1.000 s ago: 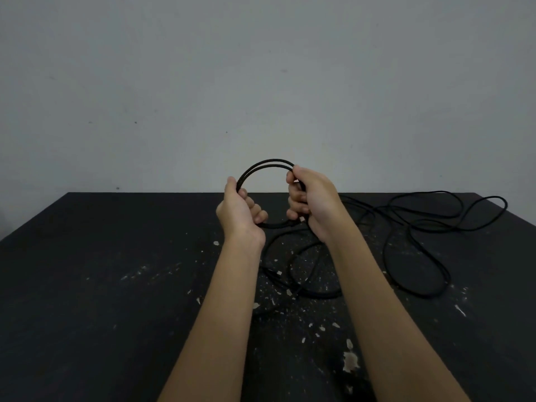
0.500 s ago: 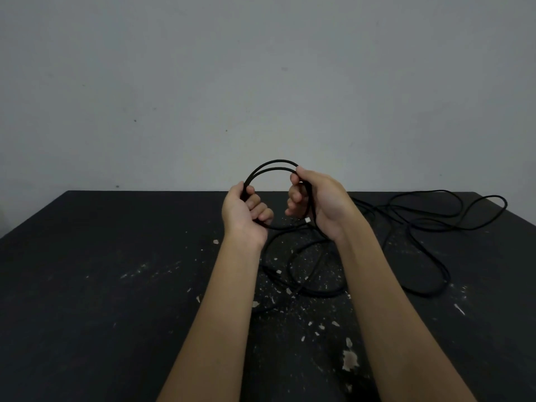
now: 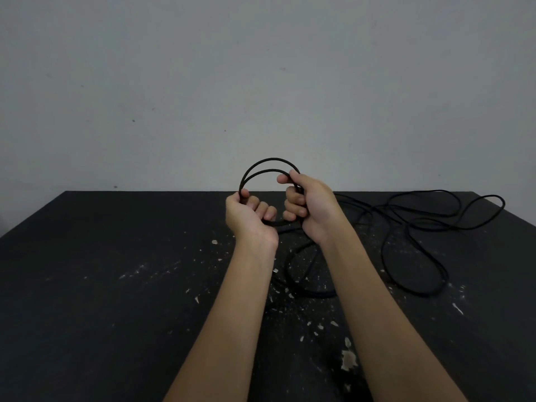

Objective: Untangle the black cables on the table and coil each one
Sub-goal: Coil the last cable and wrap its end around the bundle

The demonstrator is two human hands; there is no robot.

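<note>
1. While both hands are raised above the table, the left hand [image 3: 249, 217] is closed around the left and lower side of a small coil [image 3: 268, 166], and the right hand [image 3: 309, 207] is closed around its right side; the hands sit close together, not touching.
2. The coil shows two turns of black cable arching over the gap between the hands. Held at opposite sides, the loops probably keep their round shape, so a further turn can be laid in without the earlier ones springing open.
3. From under the right hand the loose cable [image 3: 412, 227] trails down onto the table. It lies in wide, overlapping loops to the right, with one smaller loop [image 3: 307, 274] between the forearms. Whether this is one cable or several cannot be told.
4. Judged from the length left uncoiled, the coiling is at an early stage.
5. The table [image 3: 101, 271] is black and matt, flecked with pale chips and scratches, densest near the middle and front.
6. A plain grey wall [image 3: 261, 82], lightly marked, stands directly behind the table's far edge; nothing else of the room shows.
</note>
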